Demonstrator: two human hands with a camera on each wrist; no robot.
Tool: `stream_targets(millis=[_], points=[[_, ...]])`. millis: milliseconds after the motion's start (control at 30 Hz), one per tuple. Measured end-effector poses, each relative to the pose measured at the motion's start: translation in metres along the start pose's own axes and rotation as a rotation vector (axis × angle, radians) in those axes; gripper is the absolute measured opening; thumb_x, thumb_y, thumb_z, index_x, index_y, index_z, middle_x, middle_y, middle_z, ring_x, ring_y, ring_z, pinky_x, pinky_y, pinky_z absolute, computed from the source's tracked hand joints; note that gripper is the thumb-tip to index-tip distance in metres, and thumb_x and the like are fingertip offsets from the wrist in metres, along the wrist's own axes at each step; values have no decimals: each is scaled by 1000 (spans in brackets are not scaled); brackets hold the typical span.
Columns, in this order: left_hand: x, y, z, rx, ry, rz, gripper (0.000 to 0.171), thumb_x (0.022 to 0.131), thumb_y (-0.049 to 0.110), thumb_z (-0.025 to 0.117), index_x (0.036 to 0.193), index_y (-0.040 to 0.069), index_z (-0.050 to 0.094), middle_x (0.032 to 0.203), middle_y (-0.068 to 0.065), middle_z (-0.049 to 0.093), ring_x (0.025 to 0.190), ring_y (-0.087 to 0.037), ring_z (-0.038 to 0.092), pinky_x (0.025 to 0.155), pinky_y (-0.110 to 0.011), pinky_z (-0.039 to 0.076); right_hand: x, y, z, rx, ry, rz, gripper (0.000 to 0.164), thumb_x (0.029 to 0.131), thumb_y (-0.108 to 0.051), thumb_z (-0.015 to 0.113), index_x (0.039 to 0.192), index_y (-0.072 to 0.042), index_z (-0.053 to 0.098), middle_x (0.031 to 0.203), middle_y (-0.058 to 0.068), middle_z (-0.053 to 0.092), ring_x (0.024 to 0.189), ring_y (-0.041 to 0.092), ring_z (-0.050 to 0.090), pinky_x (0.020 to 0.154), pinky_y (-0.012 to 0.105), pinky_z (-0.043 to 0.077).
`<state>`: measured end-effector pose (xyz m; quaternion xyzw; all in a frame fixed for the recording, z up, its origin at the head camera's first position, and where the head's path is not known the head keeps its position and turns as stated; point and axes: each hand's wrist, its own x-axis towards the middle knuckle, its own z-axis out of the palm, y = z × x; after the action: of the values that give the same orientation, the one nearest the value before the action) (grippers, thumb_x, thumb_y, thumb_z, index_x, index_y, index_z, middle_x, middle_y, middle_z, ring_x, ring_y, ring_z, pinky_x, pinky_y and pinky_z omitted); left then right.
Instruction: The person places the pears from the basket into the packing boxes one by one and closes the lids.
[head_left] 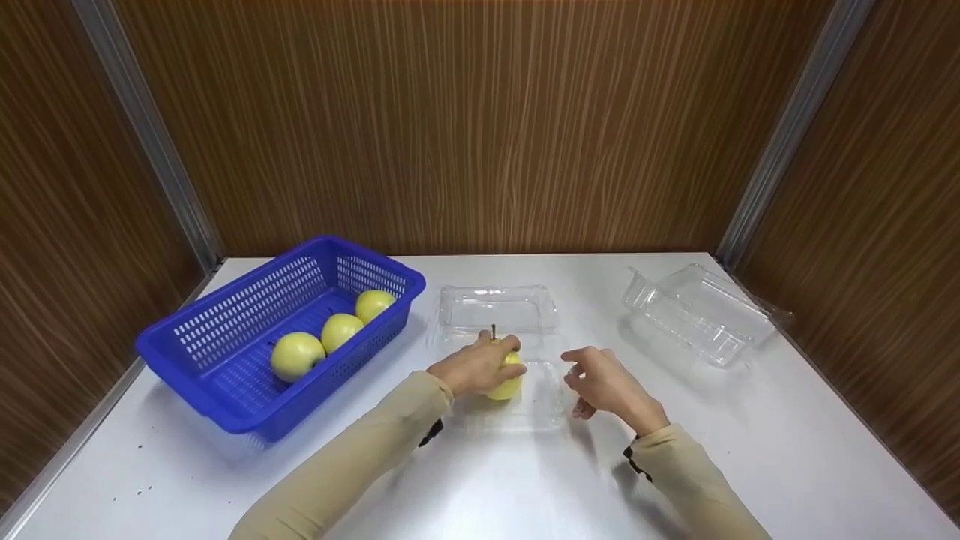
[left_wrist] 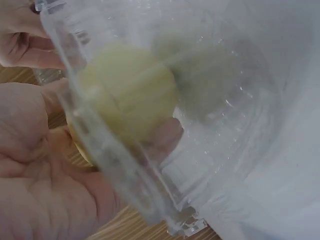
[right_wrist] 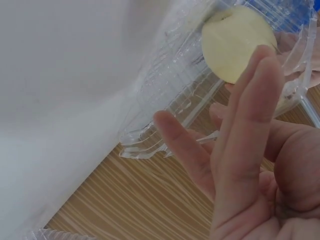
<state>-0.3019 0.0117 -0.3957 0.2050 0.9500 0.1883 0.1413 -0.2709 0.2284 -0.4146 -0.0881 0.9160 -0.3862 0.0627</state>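
In the head view my left hand [head_left: 478, 366] grips a yellow-green apple [head_left: 504, 386] from above, its stem pointing up. The apple sits within the left part of a clear plastic clamshell box [head_left: 544, 390], whose lid stands open toward the back. Seen from the left wrist, the apple [left_wrist: 127, 92] shows through the clear wall, with a fingertip curled under its side. My right hand [head_left: 606, 381] hovers at the box's right edge, fingers loosely bent and holding nothing. From the right wrist, its fingers [right_wrist: 245, 110] spread beside the box wall.
A blue plastic basket [head_left: 225, 409] stands at the left with three more apples [head_left: 298, 356] along its near right side. Another clear plastic box [head_left: 697, 315] lies at the back right of the white table [head_left: 480, 487]. Wood-patterned panels [head_left: 480, 127] enclose the back and sides.
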Motion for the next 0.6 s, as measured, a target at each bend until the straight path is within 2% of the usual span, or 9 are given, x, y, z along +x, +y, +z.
stream_targets(millis=[167, 333, 433, 467, 600], points=[[1, 10, 0, 65, -92, -31, 65, 84, 55, 68, 138, 28, 44, 148, -21, 36, 96, -25, 59, 86, -47, 52, 0, 0, 1, 0, 1, -18, 43, 92, 4, 54, 135, 10, 51, 107, 28, 67, 42, 16, 63, 45, 32, 55], [3, 23, 1, 91, -174, -65, 77, 88, 60, 56, 151, 25, 28, 160, -19, 22, 101, -28, 61, 87, -48, 50, 0, 0, 1, -6, 7, -4, 44, 93, 4, 53, 136, 9, 51, 109, 28, 67, 42, 17, 63, 45, 31, 54], [3, 28, 4, 88, -198, -76, 82, 92, 64, 47, 156, 23, 16, 162, -18, 16, 101, -29, 62, 90, -50, 49, 0, 0, 1, -4, 0, -4, 44, 93, 4, 53, 136, 9, 50, 108, 28, 67, 43, 17, 63, 45, 31, 54], [4, 29, 4, 83, -198, -72, 81, 93, 64, 46, 156, 23, 16, 162, -18, 16, 100, -29, 62, 91, -51, 49, 1, 0, 1, -7, -2, -7, 44, 93, 4, 53, 136, 10, 50, 108, 28, 67, 42, 16, 63, 45, 31, 54], [5, 31, 7, 66, -192, -31, 80, 94, 65, 42, 156, 23, 17, 161, -20, 19, 116, -31, 58, 101, -57, 43, 1, 0, 0, -7, -2, -3, 43, 93, 4, 53, 135, 10, 51, 106, 28, 68, 42, 17, 63, 45, 31, 54]])
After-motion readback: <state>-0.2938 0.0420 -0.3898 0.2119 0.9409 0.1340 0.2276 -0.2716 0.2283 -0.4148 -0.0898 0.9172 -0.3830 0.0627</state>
